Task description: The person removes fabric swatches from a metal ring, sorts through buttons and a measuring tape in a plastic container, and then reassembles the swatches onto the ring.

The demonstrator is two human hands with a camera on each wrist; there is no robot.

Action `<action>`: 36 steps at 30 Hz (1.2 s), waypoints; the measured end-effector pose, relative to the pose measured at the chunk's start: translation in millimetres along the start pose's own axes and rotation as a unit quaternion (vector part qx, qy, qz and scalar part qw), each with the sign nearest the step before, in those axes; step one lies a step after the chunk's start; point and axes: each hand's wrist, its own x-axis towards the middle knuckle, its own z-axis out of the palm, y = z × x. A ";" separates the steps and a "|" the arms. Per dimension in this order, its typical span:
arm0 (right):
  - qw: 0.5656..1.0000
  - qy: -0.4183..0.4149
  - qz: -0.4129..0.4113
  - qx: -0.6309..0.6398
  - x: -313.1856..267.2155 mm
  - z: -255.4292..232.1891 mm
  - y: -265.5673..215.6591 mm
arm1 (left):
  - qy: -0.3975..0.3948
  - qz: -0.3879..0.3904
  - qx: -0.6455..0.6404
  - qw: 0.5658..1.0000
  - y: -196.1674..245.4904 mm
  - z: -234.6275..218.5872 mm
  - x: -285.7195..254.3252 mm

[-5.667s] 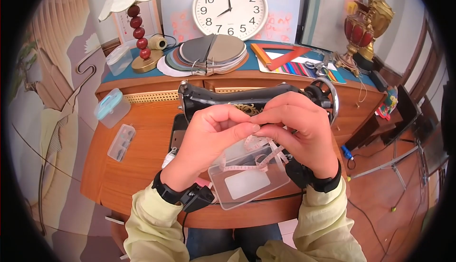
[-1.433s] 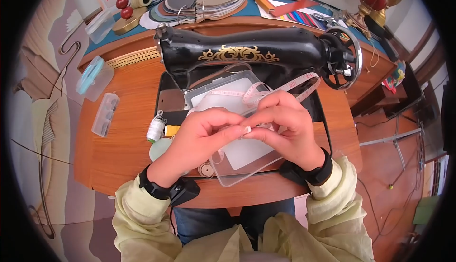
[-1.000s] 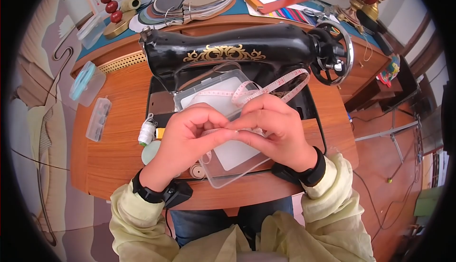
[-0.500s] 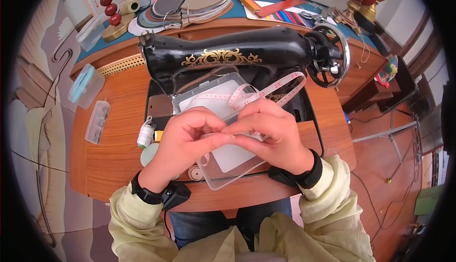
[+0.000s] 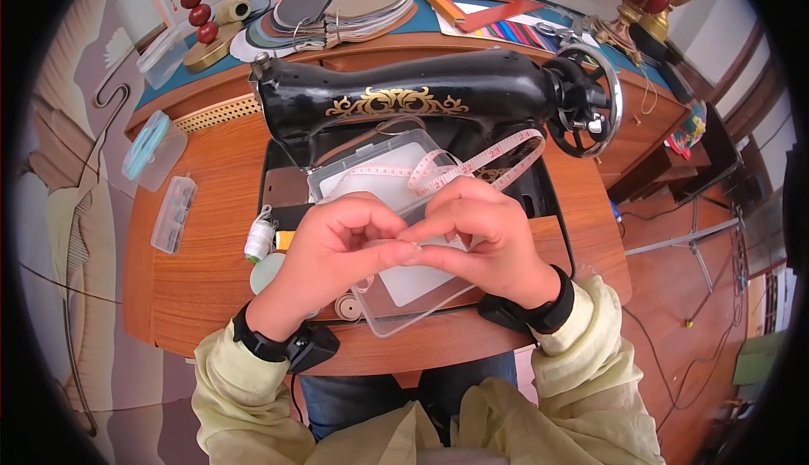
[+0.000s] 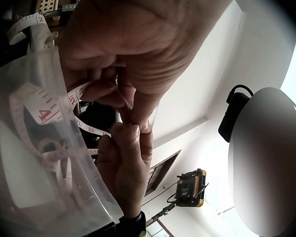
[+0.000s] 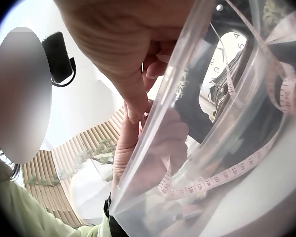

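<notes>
Two-handed fingertip work, contents hidden

Left hand (image 5: 337,242) and right hand (image 5: 484,237): fingers curled, thumb and index tips of both pressed together. Can't tell what, if anything, they pinch; too small or covered. Tip-to-tip contact probably steadies fine work.

Tape measure (image 5: 497,158) curls over the back of the clear plastic box (image 5: 425,313) and runs close behind the fingers; can't confirm either grips it. Box sits under both, near the front edge of the surface (image 5: 219,183), likely handy for catching small bits.

White thread spool (image 5: 260,237) sits left of the box, presumably parked within reach. Compartment case (image 5: 175,215) and blue-lidded box (image 5: 154,153) lie by the left edge, out of the way. Sewing machine (image 5: 404,86) spans the back.
</notes>
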 end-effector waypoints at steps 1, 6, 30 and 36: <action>1.000 0.002 0.001 -0.001 -0.1 -1.0 0.5 | 0.001 -0.001 -0.006 1.000 0.7 2.6 0.8; 1.000 0.010 -0.004 0.027 0.6 -3.6 -0.6 | -0.020 -0.001 -0.021 1.000 2.7 2.5 0.4; 1.000 0.006 0.019 0.005 -0.5 -2.2 -1.5 | -0.008 0.020 -0.015 1.000 1.4 -0.6 -0.6; 0.999 0.017 0.012 0.034 0.5 -3.8 0.8 | 0.003 -0.024 -0.035 0.999 8.5 5.4 0.5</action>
